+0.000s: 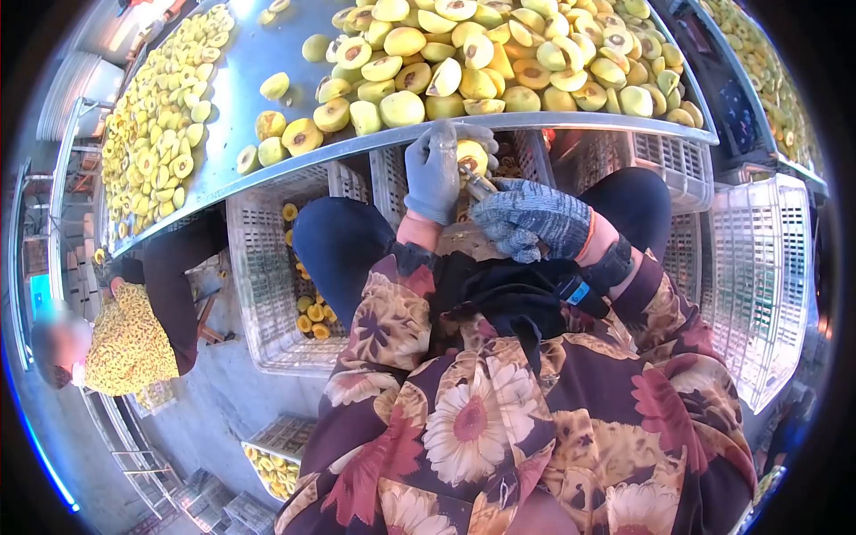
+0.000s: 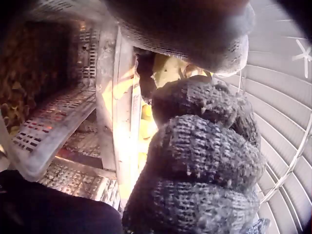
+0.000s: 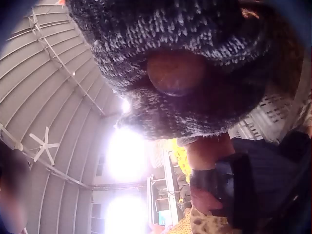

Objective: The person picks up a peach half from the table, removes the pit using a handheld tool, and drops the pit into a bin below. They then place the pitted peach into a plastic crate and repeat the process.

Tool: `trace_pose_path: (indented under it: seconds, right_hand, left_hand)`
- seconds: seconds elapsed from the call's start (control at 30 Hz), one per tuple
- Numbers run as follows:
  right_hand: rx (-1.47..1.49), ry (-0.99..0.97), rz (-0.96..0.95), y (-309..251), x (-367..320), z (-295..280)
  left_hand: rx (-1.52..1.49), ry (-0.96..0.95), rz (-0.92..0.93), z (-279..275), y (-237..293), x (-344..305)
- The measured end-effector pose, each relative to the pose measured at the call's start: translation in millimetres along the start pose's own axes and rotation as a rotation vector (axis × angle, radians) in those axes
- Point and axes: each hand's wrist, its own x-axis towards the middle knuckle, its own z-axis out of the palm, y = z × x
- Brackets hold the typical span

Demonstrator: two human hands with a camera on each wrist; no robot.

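In the head view my left hand (image 1: 434, 174), in a pale grey glove, holds a yellow peach half (image 1: 473, 156) just below the table's front edge. Its brown pit hollow faces my right hand (image 1: 533, 220), which wears a blue-grey knitted glove. That hand grips a small pitting tool (image 1: 479, 185) whose metal end meets the fruit. The tool's rounded brown handle end (image 3: 175, 70) pokes out of the knitted fist in the right wrist view. From the left wrist, knitted fingers (image 2: 200, 156) hide most of the tool, and part of the peach half (image 2: 168, 68) shows behind them.
A metal table (image 1: 267, 67) bears heaps of peach halves (image 1: 428, 76). Plastic crates stand below it and beside my legs, one with fruit (image 1: 316, 316) inside, another crate (image 1: 758, 285) at right. A person (image 1: 134, 339) in a yellow patterned top is at left.
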Motion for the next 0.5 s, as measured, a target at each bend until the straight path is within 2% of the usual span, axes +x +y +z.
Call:
trace_pose_path:
  seconds: [0.07,0.17,0.27,0.37,0.4,0.5]
  right_hand:
    - [0.044,-0.027,0.017,1,4,-7]
    - [0.037,-0.048,0.003,1,6,-13]
    - [0.025,-0.042,-0.022,0,8,-13]
    - [-0.047,-0.015,-0.064,-3,4,-5]
    - [-0.097,-0.008,-0.076,-5,0,0]
    - [-0.229,-0.007,-0.091,-4,-5,7]
  left_hand:
    - [-0.036,-0.104,-0.138,-2,9,4]
    - [-0.078,-0.039,-0.191,0,5,8]
    - [-0.284,0.142,-0.251,3,-12,12]
    - [-0.511,0.264,-0.176,11,-18,9]
    - [-0.564,0.221,-0.161,9,-17,8]
    - [-0.832,0.291,-0.183,10,-10,11]
